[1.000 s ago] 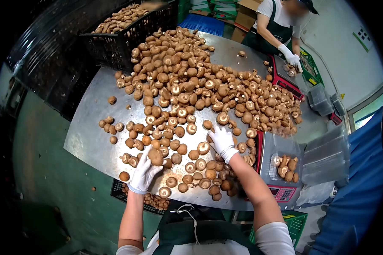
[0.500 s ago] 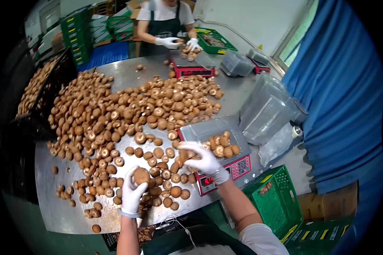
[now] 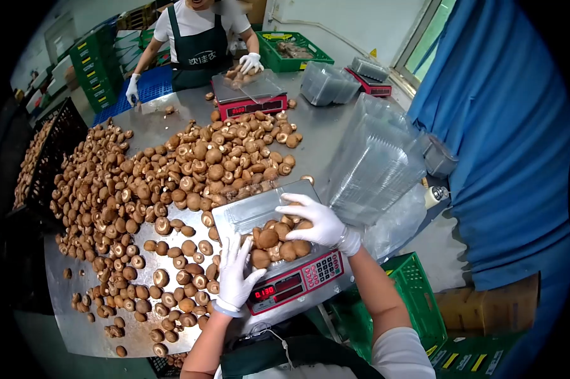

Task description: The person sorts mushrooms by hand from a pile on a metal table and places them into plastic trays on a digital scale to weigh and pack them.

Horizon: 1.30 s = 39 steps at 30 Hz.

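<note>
Now both gloved hands had come together over the near scale (image 3: 296, 284), whereas a moment earlier the left one had held a large brown cap above the table (image 3: 143, 252) and the right had been at the scale's edge. The co-worker (image 3: 200, 47) had changed too: one glove had moved from the far scale (image 3: 250, 107) and reached down to the tabletop, while the other stayed on the mushrooms there.

The left hand (image 3: 236, 278) was open, its thumb apart from fairly straight fingers, beside the near side of the mushroom pile (image 3: 275, 241) on the near scale; no cap showed in it. The right hand (image 3: 316, 222) arched over the pile's other side with bent fingers against the caps; whether it gripped one could not be told.

The piled caps were rounded, matte and brown, with paler stems among them, in a thin, clear plastic tray (image 3: 242, 215). The near scale had a red body, dark keys and glowing digits. Loose mushrooms (image 3: 171, 170) lay heaped and scattered across smooth, shiny metal, and ribbed, see-through stacked containers (image 3: 376, 161) leaned beyond the right hand.
</note>
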{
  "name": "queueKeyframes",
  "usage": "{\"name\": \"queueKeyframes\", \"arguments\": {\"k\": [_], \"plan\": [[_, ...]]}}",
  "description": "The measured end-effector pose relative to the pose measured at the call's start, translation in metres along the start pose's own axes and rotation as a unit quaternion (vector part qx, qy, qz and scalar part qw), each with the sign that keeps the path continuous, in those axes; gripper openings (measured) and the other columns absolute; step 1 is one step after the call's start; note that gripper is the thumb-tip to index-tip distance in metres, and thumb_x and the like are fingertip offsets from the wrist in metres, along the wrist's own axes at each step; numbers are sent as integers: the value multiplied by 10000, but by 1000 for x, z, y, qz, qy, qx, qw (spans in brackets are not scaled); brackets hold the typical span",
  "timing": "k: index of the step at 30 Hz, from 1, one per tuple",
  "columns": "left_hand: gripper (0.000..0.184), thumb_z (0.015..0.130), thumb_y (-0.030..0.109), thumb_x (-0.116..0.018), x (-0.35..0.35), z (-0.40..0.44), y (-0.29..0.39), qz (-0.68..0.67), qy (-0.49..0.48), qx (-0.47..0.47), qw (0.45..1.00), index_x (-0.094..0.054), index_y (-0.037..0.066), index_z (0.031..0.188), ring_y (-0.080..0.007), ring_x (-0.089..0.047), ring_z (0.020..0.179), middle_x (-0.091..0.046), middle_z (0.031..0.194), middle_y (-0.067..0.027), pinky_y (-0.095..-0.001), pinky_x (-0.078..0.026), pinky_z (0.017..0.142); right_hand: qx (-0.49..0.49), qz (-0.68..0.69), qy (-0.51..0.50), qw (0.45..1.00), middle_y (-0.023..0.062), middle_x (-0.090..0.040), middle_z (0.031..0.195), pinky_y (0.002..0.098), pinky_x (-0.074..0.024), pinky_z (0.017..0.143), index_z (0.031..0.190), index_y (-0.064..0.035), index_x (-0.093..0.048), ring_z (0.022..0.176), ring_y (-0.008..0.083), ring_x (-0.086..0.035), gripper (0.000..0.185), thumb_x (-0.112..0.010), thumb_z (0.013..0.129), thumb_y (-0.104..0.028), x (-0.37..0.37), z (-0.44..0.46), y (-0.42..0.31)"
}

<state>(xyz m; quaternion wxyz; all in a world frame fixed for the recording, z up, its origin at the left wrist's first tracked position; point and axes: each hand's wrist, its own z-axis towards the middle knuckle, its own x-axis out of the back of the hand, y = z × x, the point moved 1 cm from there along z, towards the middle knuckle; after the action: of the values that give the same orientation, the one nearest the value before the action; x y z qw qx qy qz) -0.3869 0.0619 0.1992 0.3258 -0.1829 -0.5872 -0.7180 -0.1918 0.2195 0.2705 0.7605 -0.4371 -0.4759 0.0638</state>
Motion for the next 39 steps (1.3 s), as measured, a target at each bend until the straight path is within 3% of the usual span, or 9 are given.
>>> {"name": "queueKeyframes", "arguments": {"k": [2, 5, 9, 14, 22, 27, 34, 36, 39], "plan": [[758, 693, 134, -767, 4, -6, 2, -20, 2, 38, 999, -436, 56, 1370, -362, -253, 1384, -320, 1482, -171, -430, -218, 1130, 20, 33, 10, 999, 160, -472, 1349, 371, -389, 1026, 1232, -89, -591, 1246, 294, -464, 507, -732, 759, -202, 17, -1, 3], [572, 814, 187, -671, 19, -17, 1, -15, 116, 55, 992, -481, 1, 1321, -356, -324, 1348, -406, 1420, -184, -428, -246, 1112, 31, 102, -6, 994, 145, -483, 1338, 378, -399, 1016, 1225, -73, -592, 1228, 291, -481, 485, -718, 769, -177, 29, 9, 2], [581, 884, 139, -591, 27, -11, 31, -364, 157, 157, 905, -359, 3, 1399, -246, -430, 1275, -433, 1389, -153, -358, -390, 1023, 116, 60, 14, 991, 150, -496, 1309, 378, -435, 971, 1197, -93, -602, 1147, 315, -538, 430, -690, 789, -201, 4, 32, -48], [547, 891, 150, -596, 14, -17, 33, -255, 181, 143, 939, -395, 9, 1380, -254, -475, 1230, -447, 1355, -168, -346, -426, 988, 212, -196, 22, 957, 149, -458, 1288, 398, -492, 817, 1202, -97, -554, 1008, 295, -555, 575, -687, 744, -418, -62, 33, -48], [479, 877, 140, -601, 10, -33, 28, -133, 193, 142, 962, -475, 34, 1326, -264, -513, 1154, -494, 1280, -175, -354, -413, 988, 114, -96, -16, 989, 180, -443, 1316, 417, -461, 915, 1229, -94, -565, 1131, 342, -529, 707, -684, 720, -570, -47, 34, -32], [433, 867, 110, -608, 13, -26, 23, -85, 186, 91, 975, -511, 31, 1281, -281, -508, 1176, -515, 1282, -165, -366, -395, 1009, 70, -150, -41, 985, 164, -448, 1354, 386, -435, 973, 1261, -110, -555, 1187, 321, -510, 622, -691, 766, -462, -52, 31, -24], [400, 886, 100, -589, 23, -23, 27, -117, 168, 79, 976, -513, 25, 1272, -281, -499, 1207, -527, 1287, -166, -376, -399, 1014, 58, 75, 90, 991, 138, -601, 1139, 328, -445, 926, 1135, -54, -633, 1074, 249, -578, 272, -581, 899, -178, -18, 43, -38], [452, 924, 166, -569, 25, -22, 33, -394, 188, 187, 880, -447, 29, 1337, -272, -491, 1214, -512, 1303, -168, -388, -425, 990, 80, 91, 124, 985, 135, -615, 1124, 332, -468, 894, 1119, -70, -638, 1019, 276, -609, 253, -590, 893, -175, -19, 45, -54], [766, 908, 550, -487, 33, -13, 41, -649, 91, 142, 742, -244, 61, 1446, -288, -445, 1254, -389, 1391, -169, -436, -432, 1003, 169, 101, 59, 979, 159, -537, 1254, 364, -431, 959, 1193, -93, -607, 1143, 297, -538, 308, -579, 891, -143, -61, 45, -78]]}}
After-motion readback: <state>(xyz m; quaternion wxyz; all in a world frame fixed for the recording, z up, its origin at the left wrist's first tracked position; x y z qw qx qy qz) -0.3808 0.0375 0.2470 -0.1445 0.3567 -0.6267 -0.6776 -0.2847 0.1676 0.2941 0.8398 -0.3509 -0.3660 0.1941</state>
